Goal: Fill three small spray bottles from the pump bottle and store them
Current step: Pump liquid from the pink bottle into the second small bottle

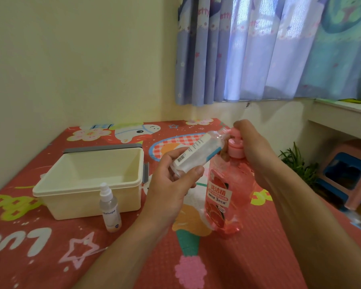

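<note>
Soft daylight filters through the curtains at the upper right, where the thin fabric glows pale, almost washed out, and the room is evenly and mildly bright. The wall takes a yellowish cast. Shadows on the mat are faint and soft-edged. Straight lines bow toward the edges — wide-angle distortion — and the bottom corners look stretched and slightly smeared; fine detail is soft throughout.

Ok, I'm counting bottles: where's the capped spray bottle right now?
In the head view, the capped spray bottle stands upright at lower left, just in front of the cream storage box and left of the left hand.
</note>
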`<state>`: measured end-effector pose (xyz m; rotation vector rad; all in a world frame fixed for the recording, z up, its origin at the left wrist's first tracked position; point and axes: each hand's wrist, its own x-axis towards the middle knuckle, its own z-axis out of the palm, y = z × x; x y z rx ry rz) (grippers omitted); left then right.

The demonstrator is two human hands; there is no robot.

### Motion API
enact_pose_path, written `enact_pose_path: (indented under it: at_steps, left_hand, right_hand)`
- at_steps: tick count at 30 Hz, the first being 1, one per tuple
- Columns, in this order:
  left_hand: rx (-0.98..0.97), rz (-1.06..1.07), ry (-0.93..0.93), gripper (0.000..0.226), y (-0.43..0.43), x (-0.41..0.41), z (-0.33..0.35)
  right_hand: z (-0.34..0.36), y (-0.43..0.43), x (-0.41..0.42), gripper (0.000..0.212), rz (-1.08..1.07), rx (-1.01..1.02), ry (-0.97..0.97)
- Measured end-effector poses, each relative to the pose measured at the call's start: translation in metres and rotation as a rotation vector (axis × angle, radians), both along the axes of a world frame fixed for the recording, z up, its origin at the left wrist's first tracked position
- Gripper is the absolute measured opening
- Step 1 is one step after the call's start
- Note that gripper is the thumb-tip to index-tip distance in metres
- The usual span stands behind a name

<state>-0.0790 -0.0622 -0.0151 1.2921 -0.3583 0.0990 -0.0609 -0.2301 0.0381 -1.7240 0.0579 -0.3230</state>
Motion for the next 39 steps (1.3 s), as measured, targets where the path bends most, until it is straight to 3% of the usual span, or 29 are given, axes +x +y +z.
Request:
enact_pose_path:
  at_steps: [6,10,18,24,30,36,39]
  left_hand:
    - [-0.003,-0.008,-0.011,0.036,-0.0002,-0.0005,0.0003]
    - [-0.013,-0.021,-0.005,0.036,-0.0005,-0.0004,0.0008]
    - [-0.008,-0.01,-0.018,0.036,-0.0008,-0.0004,0.0]
    - [-0.018,-0.011,-0.01,0.036,-0.001,0.0001,-0.0013]
    - [-0.008,0.0,-0.018,0.037,-0.0014,-0.001,-0.0002]
    - [0.017,0.007,-0.004,0.036,-0.0011,0.0006,-0.0005]
    - [0.019,0.015,-0.002,0.036,-0.0006,0.0003,-0.0019]
  right_hand:
    - [-0.0009,-0.0008,0.0005,0.062,0.012,0.045,0.022]
    - [0.0006,0.0002,-0.0006,0.048,0.012,0.023,0.016]
    - [-0.0011,-0.0011,0.0012,0.064,0.025,0.044,0.027]
    - [-0.0016,-0.0003,0.0009,0.05,0.005,0.009,0.001]
    - [-0.0017,-0.0016,0.0007,0.067,0.025,0.026,0.029]
    - [-0.0006,0.0003,0.0011,0.047,0.018,-0.001,-0.005]
    - [-0.0018,-0.0007,0.0011,0.054,0.025,0.022,-0.008]
